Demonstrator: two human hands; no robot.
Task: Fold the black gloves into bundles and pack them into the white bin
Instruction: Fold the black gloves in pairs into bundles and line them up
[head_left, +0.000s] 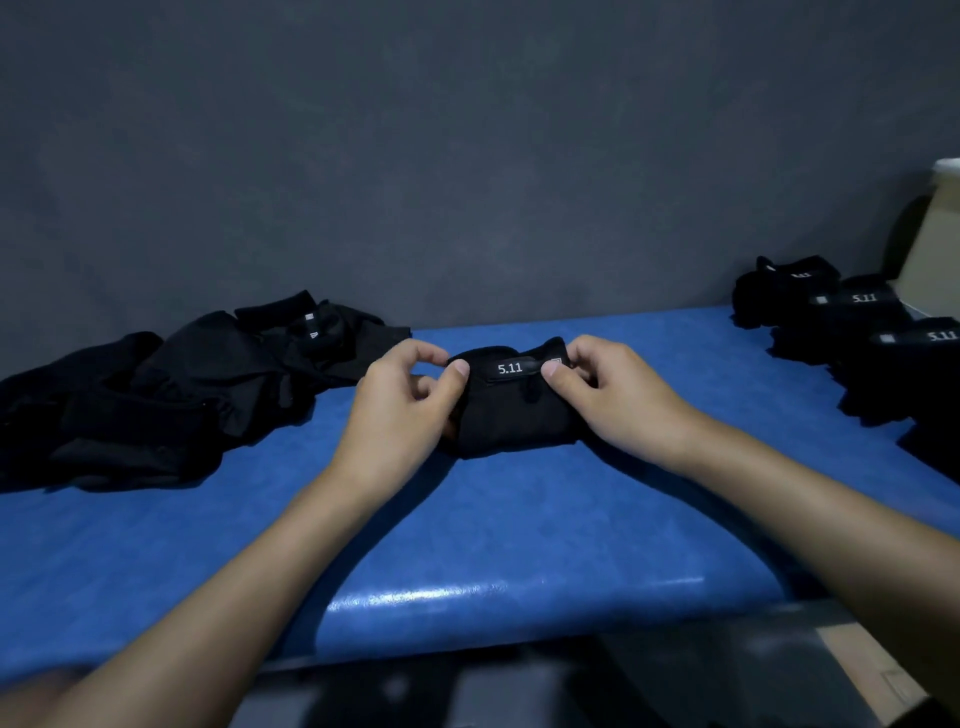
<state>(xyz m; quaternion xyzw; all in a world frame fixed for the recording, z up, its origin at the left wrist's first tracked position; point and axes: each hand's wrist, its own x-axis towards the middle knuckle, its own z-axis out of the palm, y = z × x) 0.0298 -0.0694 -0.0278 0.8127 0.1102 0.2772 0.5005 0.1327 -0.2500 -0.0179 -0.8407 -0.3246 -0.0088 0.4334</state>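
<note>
Blue padded surface (519, 519) under a grey wall: both grips are clamped, left hand (405, 400) and right hand (613, 395) pinching the ends of a folded black fabric glove bundle (514, 415), likely to keep it rolled. Loose black gloves (171, 384) lie left. Finished bundles (852, 322) crowd the right, before a pale container (948, 171), possibly the bin.

- Black folded fabric glove bundle (511, 410) mid-table on blue padded tabletop (467, 545).
- Loose black glove heap (156, 395) to its left.
- Row of folded black bundles (857, 322) far right, before white bin (935, 244).
</note>
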